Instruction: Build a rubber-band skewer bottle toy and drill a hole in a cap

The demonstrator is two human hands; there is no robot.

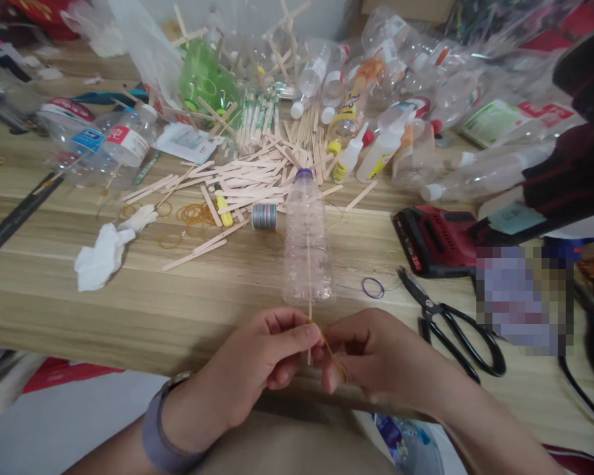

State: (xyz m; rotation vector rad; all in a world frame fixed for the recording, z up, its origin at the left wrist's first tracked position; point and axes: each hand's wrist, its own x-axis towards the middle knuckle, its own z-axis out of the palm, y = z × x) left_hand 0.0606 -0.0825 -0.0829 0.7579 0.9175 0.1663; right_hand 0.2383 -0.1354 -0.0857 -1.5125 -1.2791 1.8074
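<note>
My left hand (290, 346) is closed in a pinch round a thin wooden skewer (310, 305) near its lower end. An orange-brown rubber band (329, 343) runs from that pinch to my right hand (371, 353), whose curled fingers hold it taut. Just beyond the hands lies a clear plastic bottle (297, 264), its purple cap (303, 173) pointing away from me. The skewer's far part lines up with the bottle; I cannot tell whether it is inside or above it. Wooden sticks cross at the cap.
Black-handled scissors (440, 313), a purple rubber band (373, 287) and a red power tool (435, 241) lie at right. Left are crumpled tissue (101, 257), rubber bands (198, 214) and a thread spool (264, 216). Behind are craft sticks (250, 175), glue bottles (380, 155) and several plastic bottles.
</note>
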